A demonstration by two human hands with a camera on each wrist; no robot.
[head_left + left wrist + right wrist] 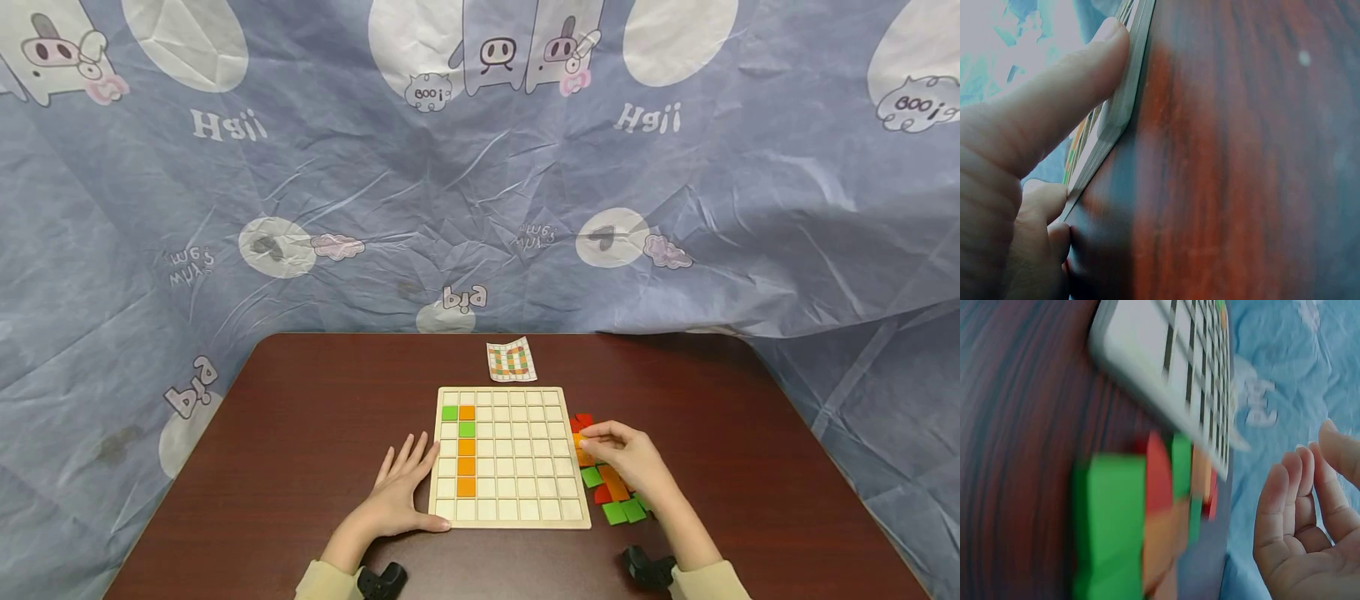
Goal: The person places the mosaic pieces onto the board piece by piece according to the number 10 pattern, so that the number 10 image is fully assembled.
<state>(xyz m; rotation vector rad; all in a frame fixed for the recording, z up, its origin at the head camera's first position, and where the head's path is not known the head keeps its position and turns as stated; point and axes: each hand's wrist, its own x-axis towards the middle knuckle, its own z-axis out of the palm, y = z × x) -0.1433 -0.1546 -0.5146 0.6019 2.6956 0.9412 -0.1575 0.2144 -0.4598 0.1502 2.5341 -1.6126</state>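
Observation:
A pale wooden grid board (517, 515) lies on the table with orange and green square tiles in its two left columns. My left hand (401, 496) is spread at the board's left side, thumb on the near corner and fingertips along the edge. In the left wrist view, the thumb (1066, 81) rests against the board's rim. Beside the board's right edge, my right hand (633, 458) hovers over loose orange tiles (613, 482), its fingers bent toward the thumb. The right wrist view shows a gap between the right thumb and fingers (1300, 494), with no tile there.
Loose green tiles (615, 512) and red pieces (602, 494) lie in a cluster right of the board, some overlapping. Behind the board is a small paper card (512, 360) with a coloured grid pattern. A patterned blue cloth (450, 192) hangs behind the dark wooden table (337, 392).

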